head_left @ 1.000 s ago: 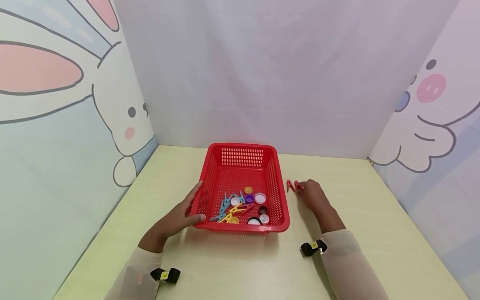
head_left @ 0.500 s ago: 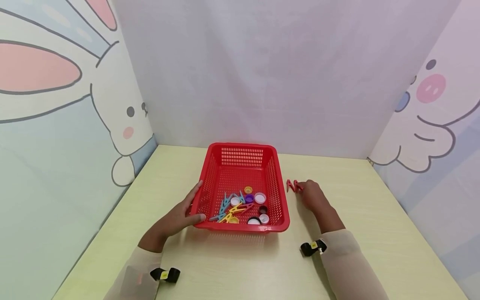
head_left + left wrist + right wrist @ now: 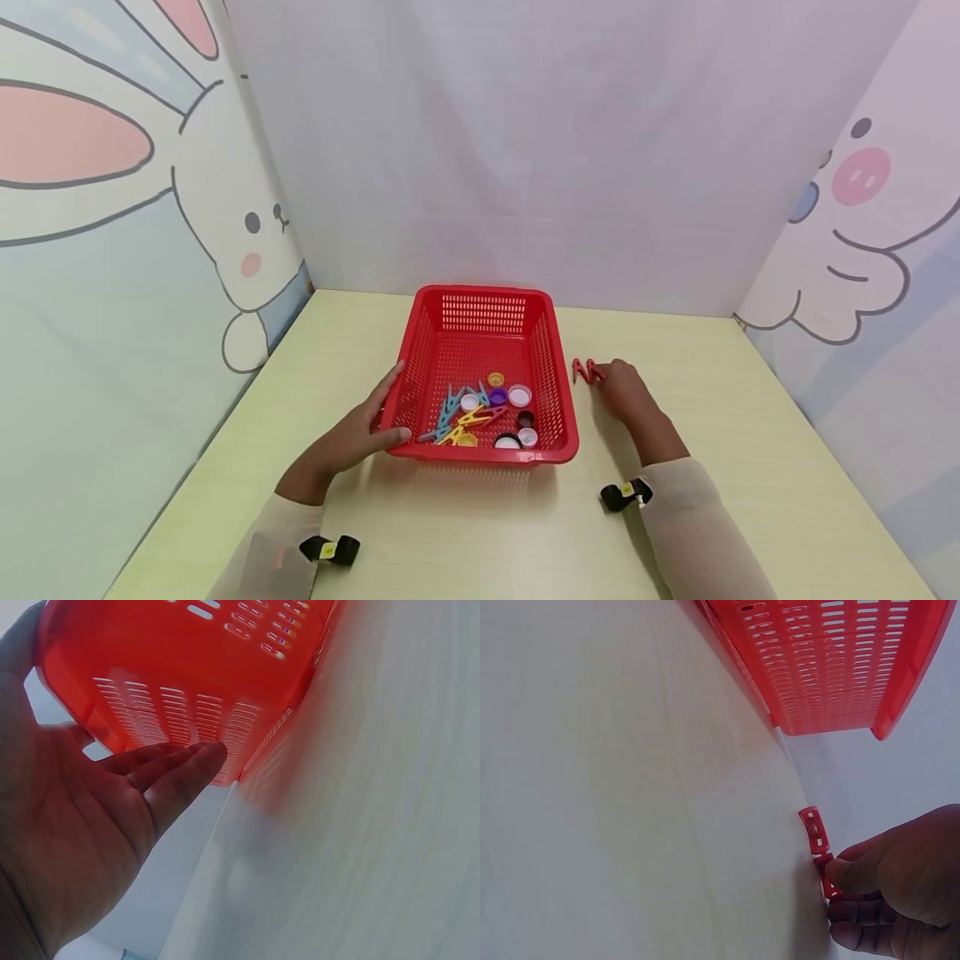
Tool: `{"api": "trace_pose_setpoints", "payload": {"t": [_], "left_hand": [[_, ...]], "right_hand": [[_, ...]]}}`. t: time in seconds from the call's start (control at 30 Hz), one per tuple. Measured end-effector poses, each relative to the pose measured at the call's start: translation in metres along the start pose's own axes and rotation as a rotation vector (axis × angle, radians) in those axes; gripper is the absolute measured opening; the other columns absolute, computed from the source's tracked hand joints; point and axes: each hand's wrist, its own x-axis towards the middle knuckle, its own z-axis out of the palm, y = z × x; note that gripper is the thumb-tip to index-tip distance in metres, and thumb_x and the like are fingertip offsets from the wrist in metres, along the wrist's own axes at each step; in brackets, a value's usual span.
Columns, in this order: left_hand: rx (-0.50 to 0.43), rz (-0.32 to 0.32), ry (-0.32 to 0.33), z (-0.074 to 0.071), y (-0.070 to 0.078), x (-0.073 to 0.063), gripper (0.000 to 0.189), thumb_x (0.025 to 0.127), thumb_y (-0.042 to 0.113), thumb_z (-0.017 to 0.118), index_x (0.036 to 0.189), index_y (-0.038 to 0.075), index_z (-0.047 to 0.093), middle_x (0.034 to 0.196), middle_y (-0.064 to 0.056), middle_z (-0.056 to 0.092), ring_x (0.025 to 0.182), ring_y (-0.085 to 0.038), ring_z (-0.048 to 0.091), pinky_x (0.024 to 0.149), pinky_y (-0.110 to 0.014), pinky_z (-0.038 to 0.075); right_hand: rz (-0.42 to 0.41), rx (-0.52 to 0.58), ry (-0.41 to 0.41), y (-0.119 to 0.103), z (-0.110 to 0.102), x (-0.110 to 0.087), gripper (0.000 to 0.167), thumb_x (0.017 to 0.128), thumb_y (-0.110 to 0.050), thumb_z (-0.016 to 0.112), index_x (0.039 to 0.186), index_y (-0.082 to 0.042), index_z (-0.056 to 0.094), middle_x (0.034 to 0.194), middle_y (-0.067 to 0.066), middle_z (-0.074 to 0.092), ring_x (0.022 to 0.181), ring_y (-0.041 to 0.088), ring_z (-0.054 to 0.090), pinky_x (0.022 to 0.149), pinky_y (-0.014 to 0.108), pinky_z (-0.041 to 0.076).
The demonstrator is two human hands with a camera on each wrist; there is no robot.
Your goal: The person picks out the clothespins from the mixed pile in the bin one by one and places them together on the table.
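A red perforated basket [image 3: 480, 454] stands on the table. My left hand [image 3: 348, 437] grips its front left corner, thumb over the rim and fingers along the outer side wall, as the left wrist view also shows. To the basket's right, two small red clothespins stand side by side on the table. My right hand [image 3: 626, 392] pinches the right clothespin [image 3: 827, 877] between thumb and fingers. The other red clothespin [image 3: 814, 829] is right beside it, on the basket's side, untouched by the fingers.
Inside the basket, toward its front, lie blue clothespins [image 3: 448, 407], yellow clothespins [image 3: 472, 417], a red clothespin [image 3: 493, 415] and several bottle caps, among them a purple cap [image 3: 498, 397] and a white cap [image 3: 519, 396]. Walls with cartoon animals enclose the table [image 3: 465, 533].
The pinched red clothespin has shifted very slightly left, closer to the other red one. My left hand and the basket stay where they were.
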Motion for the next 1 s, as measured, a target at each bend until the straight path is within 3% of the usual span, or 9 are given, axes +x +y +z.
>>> {"api": "trace_pose_setpoints", "payload": {"t": [0.2, 0.5, 0.6, 0.7, 0.87, 1.0], "left_hand": [[-0.006, 0.005, 0.002, 0.001, -0.002, 0.000, 0.116, 0.092, 0.025, 0.082, 0.177, 0.029, 0.002, 0.160, -0.026, 0.042, 0.138, -0.041, 0.052, 0.091, -0.034, 0.068], [0.003, -0.006, 0.006, 0.001, 0.000, -0.001, 0.116, 0.092, 0.025, 0.082, 0.177, 0.029, 0.003, 0.160, -0.026, 0.042, 0.140, -0.043, 0.051, 0.091, -0.034, 0.068], [0.006, -0.008, 0.007, 0.001, 0.000, 0.000, 0.117, 0.092, 0.025, 0.082, 0.177, 0.029, 0.003, 0.161, -0.025, 0.041, 0.140, -0.043, 0.051, 0.091, -0.035, 0.068], [0.011, -0.008, 0.007, 0.001, -0.001, 0.000, 0.117, 0.092, 0.025, 0.082, 0.177, 0.030, 0.003, 0.160, -0.025, 0.042, 0.140, -0.042, 0.051, 0.091, -0.035, 0.068], [0.012, -0.010, 0.006, 0.001, -0.001, 0.001, 0.117, 0.091, 0.026, 0.083, 0.177, 0.030, 0.003, 0.160, -0.024, 0.043, 0.140, -0.042, 0.051, 0.091, -0.035, 0.068], [0.017, -0.014, 0.012, 0.001, -0.001, 0.000, 0.117, 0.091, 0.026, 0.083, 0.177, 0.030, 0.003, 0.160, -0.025, 0.042, 0.140, -0.042, 0.051, 0.090, -0.035, 0.068]], "right_hand": [[-0.005, 0.001, 0.001, -0.001, -0.002, -0.001, 0.037, 0.104, -0.003, 0.066, 0.140, 0.003, 0.071, 0.104, 0.026, 0.067, 0.088, 0.032, 0.058, 0.072, 0.038, 0.053], [0.002, -0.024, 0.019, -0.006, -0.009, -0.003, 0.047, 0.102, 0.000, 0.067, 0.147, 0.009, 0.061, 0.122, 0.034, 0.066, 0.105, 0.041, 0.065, 0.093, 0.054, 0.061], [-0.009, -0.040, 0.060, -0.011, -0.015, -0.005, 0.047, 0.101, 0.002, 0.065, 0.148, 0.009, 0.061, 0.126, 0.034, 0.065, 0.111, 0.045, 0.067, 0.098, 0.057, 0.062], [-0.033, -0.034, 0.131, -0.017, -0.021, -0.008, 0.045, 0.101, 0.004, 0.062, 0.146, 0.007, 0.063, 0.126, 0.031, 0.065, 0.108, 0.043, 0.069, 0.093, 0.056, 0.063], [-0.098, -0.002, 0.255, -0.032, -0.032, -0.017, 0.041, 0.102, 0.006, 0.058, 0.142, 0.004, 0.067, 0.120, 0.026, 0.066, 0.096, 0.039, 0.070, 0.075, 0.051, 0.063], [-0.137, -0.019, 0.308, -0.048, -0.041, -0.028, 0.038, 0.102, 0.006, 0.059, 0.138, 0.004, 0.069, 0.119, 0.024, 0.066, 0.094, 0.037, 0.071, 0.072, 0.050, 0.064]]}}
